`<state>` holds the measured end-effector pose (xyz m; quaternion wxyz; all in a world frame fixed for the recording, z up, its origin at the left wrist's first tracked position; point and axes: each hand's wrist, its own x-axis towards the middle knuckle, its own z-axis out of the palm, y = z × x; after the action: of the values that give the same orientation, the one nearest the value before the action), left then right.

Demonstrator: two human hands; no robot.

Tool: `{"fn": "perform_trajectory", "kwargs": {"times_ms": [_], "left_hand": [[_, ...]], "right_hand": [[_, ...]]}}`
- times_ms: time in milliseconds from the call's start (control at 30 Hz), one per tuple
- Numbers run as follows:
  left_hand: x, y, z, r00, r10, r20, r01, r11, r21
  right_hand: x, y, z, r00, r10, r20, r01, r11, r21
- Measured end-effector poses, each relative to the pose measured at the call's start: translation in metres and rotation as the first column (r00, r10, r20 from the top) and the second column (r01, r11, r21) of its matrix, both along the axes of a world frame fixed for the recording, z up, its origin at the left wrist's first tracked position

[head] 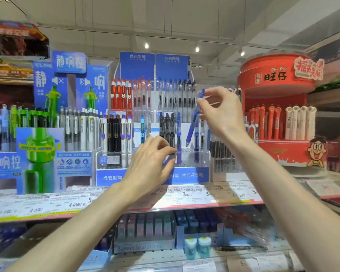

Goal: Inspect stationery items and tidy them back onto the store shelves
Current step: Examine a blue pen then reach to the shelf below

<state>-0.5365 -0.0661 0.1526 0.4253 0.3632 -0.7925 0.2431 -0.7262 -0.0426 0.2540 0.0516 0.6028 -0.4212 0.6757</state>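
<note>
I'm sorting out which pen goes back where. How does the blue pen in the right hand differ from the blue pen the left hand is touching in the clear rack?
The raised blue pen is tilted and out of the rack, tip down, pinched near its top by the right hand. The racked blue pen stands upright in the clear rack, with the left hand pinching its lower barrel. Both are blue click-type pens of similar length.

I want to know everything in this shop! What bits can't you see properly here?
- Head view: price tags are blurred, small print unreadable.
- The lower shelf boxes are smeared.
- The left hand covers the clear pen rack front.
- The right hand hides part of the blue pen.
</note>
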Motion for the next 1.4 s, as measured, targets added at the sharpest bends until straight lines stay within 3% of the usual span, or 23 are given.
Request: {"fn": "perform_trajectory", "kwargs": {"times_ms": [133,467,1067,1400], "left_hand": [[-0.002,-0.003,-0.004,1.000,0.011,-0.014,-0.012,0.999,-0.042],[-0.002,-0.007,-0.012,0.999,-0.008,-0.037,0.006,0.998,-0.066],[0.000,-0.003,-0.014,0.998,-0.022,-0.052,0.022,1.000,-0.012],[0.012,0.019,-0.035,0.992,-0.091,-0.092,0.098,0.993,0.071]], "right_hand": [[0.006,-0.009,-0.001,0.976,-0.116,-0.185,0.123,0.992,0.031],[0.008,-0.019,-0.012,0.880,-0.242,-0.409,0.306,0.947,0.098],[0.006,-0.027,-0.018,0.883,-0.176,-0.435,0.256,0.958,0.130],[0.008,0.020,-0.080,0.897,-0.096,-0.432,0.156,0.982,0.105]]}}
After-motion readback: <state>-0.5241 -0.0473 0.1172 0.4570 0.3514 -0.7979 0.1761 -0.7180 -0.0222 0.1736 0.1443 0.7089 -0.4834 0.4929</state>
